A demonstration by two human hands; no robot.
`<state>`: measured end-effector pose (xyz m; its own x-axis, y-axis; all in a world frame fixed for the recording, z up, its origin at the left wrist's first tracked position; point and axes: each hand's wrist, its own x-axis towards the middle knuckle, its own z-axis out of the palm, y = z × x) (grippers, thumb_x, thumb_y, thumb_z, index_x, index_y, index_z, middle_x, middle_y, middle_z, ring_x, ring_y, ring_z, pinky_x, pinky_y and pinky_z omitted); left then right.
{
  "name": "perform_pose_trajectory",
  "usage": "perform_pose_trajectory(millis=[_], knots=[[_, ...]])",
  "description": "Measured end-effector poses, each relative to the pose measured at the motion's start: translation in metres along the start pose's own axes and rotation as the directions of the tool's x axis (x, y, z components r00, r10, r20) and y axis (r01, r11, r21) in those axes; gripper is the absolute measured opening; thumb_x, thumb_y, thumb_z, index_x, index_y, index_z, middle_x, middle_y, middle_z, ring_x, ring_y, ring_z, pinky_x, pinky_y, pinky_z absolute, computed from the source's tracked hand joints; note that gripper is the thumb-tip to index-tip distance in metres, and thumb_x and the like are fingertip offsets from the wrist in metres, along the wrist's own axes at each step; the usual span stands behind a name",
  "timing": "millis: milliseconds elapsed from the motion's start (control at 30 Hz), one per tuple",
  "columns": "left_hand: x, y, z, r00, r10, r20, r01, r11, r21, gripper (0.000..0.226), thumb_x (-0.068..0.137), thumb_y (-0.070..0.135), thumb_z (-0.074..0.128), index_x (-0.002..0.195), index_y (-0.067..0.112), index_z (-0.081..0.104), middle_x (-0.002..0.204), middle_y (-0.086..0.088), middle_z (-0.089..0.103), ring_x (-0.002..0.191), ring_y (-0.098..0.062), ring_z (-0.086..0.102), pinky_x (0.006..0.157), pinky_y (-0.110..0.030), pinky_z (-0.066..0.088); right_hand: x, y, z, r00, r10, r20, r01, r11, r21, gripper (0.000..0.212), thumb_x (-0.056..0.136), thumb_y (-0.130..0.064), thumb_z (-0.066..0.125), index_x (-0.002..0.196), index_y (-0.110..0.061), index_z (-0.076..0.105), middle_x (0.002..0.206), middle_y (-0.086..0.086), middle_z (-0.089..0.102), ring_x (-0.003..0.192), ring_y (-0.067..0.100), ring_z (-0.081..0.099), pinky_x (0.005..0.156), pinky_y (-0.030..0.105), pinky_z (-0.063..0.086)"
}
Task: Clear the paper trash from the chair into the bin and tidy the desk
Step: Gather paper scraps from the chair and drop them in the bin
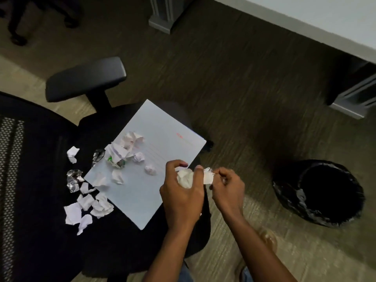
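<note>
L hand [182, 192] fist round paper wad [185, 178]; R hand [227, 186] pinching its torn strip, both over chair [114, 237] edge.

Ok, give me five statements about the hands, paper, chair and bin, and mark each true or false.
1. The left hand holds a crumpled paper wad. True.
2. The bin lies tipped over on the chair. False: it stands on the floor, to the right of the chair.
3. Paper scraps lie on the seat beside the sheet. True.
4. The sheet is bare. False: several scraps lie on it.
5. The right hand rests inside the bin. False: it is next to the left hand, pinching paper.
</note>
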<state>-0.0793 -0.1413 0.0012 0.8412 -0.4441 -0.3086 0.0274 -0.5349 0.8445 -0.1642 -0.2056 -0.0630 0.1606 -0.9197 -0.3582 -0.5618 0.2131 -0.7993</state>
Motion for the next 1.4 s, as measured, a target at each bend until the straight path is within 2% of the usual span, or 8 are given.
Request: perform_pose_trajectory(millis=[233, 367, 600, 867, 1100, 1200, 1267, 1400], knots=[[-0.024, 0.023, 0.091, 0.964, 0.03, 0.265, -0.068, 0.988, 0.137, 0.02, 0.084, 0.047, 0.077, 0.1, 0.037, 0.071, 0.1, 0.018, 0.069, 0.092, 0.001, 0.064, 0.07, -0.012, 0.044, 0.016, 0.021, -0.087, 0.954, -0.213, -0.21, 0.222, 0.975, 0.022, 0.021, 0.089, -0.002, 0.059, 0.079, -0.016, 0.071, 0.082, -0.003, 0.064, 0.077, 0.008, 0.063, 0.067, 0.027, 0.049], [-0.05, 0.035, 0.142, 0.934, -0.057, 0.354, 0.07, 0.997, -0.023, 0.007, 0.089, 0.033, 0.075, 0.096, 0.032, 0.075, 0.091, 0.01, 0.077, 0.086, -0.005, 0.073, 0.073, -0.034, 0.062, 0.022, 0.035, -0.131, 0.98, -0.058, -0.19, 0.119, 0.936, 0.331, 0.027, 0.092, -0.012, 0.048, 0.09, -0.016, 0.074, 0.089, 0.003, 0.073, 0.084, 0.022, 0.07, 0.07, 0.045, 0.06], [-0.107, 0.065, 0.234, 0.871, -0.117, 0.477, 0.241, 0.948, -0.208, 0.026, 0.076, 0.044, 0.073, 0.093, 0.025, 0.075, 0.114, -0.015, 0.071, 0.099, -0.026, 0.073, 0.088, -0.049, 0.061, 0.032, 0.061, -0.196, 0.948, 0.293, -0.122, -0.067, 0.559, 0.827, 0.023, 0.098, -0.033, 0.062, 0.104, -0.016, 0.076, 0.104, 0.007, 0.078, 0.096, 0.017, 0.074, 0.075, 0.024, 0.058], [-0.156, 0.064, 0.331, 0.535, -0.278, 0.798, 0.744, 0.603, -0.289, 0.034, 0.1, 0.038, 0.053, 0.109, 0.009, 0.068, 0.115, -0.02, 0.064, 0.113, -0.033, 0.057, 0.097, -0.041, 0.046, 0.073, 0.123, -0.268, 0.852, 0.517, -0.086, -0.067, 0.27, 0.961, 0.021, 0.097, -0.005, 0.065, 0.118, -0.005, 0.068, 0.105, 0.012, 0.079, 0.094, 0.025, 0.077, 0.07, 0.032, 0.062], [-0.176, 0.031, 0.421, 0.477, -0.435, 0.764, 0.726, 0.685, -0.063, 0.023, 0.104, 0.023, 0.05, 0.113, 0.01, 0.067, 0.099, -0.014, 0.072, 0.078, -0.025, 0.068, 0.067, -0.033, 0.052, 0.124, 0.209, -0.322, 0.702, 0.709, 0.059, -0.243, 0.162, 0.956, 0.043, 0.104, -0.023, 0.056, 0.139, 0.001, 0.058, 0.132, 0.026, 0.065, 0.115, 0.042, 0.064, 0.105, 0.055, 0.048], [-0.175, 0.011, 0.449, 0.4, -0.519, 0.756, 0.754, 0.655, 0.051, 0.037, 0.104, 0.034, 0.042, 0.093, 0.008, 0.066, 0.068, -0.008, 0.074, 0.051, -0.019, 0.067, 0.043, -0.021, 0.047, 0.138, 0.242, -0.338, 0.672, 0.729, 0.132, -0.333, 0.139, 0.932, 0.036, 0.107, -0.03, 0.05, 0.111, 0.002, 0.065, 0.095, 0.015, 0.072, 0.089, 0.03, 0.071, 0.085, 0.039, 0.054], [-0.172, -0.004, 0.466, 0.369, -0.565, 0.738, 0.778, 0.622, 0.088, 0.044, 0.104, 0.043, 0.04, 0.093, 0.009, 0.066, 0.078, -0.01, 0.076, 0.065, -0.025, 0.068, 0.054, -0.026, 0.051, 0.146, 0.26, -0.342, 0.648, 0.734, 0.202, -0.357, 0.058, 0.932, 0.035, 0.106, -0.03, 0.051, 0.085, -0.005, 0.06, 0.072, 0.007, 0.067, 0.066, 0.021, 0.068, 0.065, 0.03, 0.053], [-0.164, -0.032, 0.492, 0.404, -0.619, 0.673, 0.783, 0.615, 0.095, 0.052, 0.103, 0.055, 0.045, 0.111, 0.01, 0.068, 0.111, -0.015, 0.069, 0.09, -0.032, 0.064, 0.071, -0.035, 0.047, 0.158, 0.282, -0.338, 0.625, 0.745, 0.233, -0.373, 0.024, 0.927, 0.03, 0.104, -0.033, 0.054, 0.089, -0.009, 0.063, 0.091, 0.012, 0.066, 0.084, 0.03, 0.065, 0.076, 0.042, 0.053]])
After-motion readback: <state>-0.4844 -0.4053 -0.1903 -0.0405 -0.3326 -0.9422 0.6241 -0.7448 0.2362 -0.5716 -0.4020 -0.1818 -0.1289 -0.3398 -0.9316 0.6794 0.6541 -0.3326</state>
